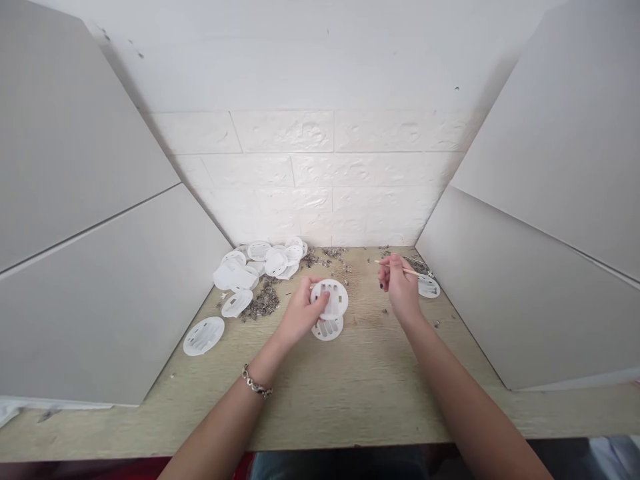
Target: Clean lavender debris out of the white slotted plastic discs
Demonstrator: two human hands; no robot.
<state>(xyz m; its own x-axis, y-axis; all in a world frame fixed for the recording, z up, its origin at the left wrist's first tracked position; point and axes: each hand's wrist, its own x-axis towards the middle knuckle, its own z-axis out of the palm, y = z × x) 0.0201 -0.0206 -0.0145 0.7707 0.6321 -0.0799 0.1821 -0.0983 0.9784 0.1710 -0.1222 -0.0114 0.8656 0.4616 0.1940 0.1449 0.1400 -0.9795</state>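
My left hand (301,312) grips a round white plastic disc (338,300) with slots in it, thumb across its face. Just below, a second slotted disc (328,329) partly shows; whether the hand holds it too I cannot tell. My right hand (400,283) is closed round a thin pale wooden stick (411,271), its tip pointing left toward the disc but apart from it. Beside that hand, another white disc (429,287) lies near the right panel. Left of my left hand are small dark metal bits (267,301), too small to name.
A pile of white discs (237,275) lies at the back left, with one disc (204,335) in front. More metal bits (320,257) are strewn along the white brick-patterned wall (310,160). Grey panels (190,267) (480,287) flank the wooden table (350,400) on both sides.
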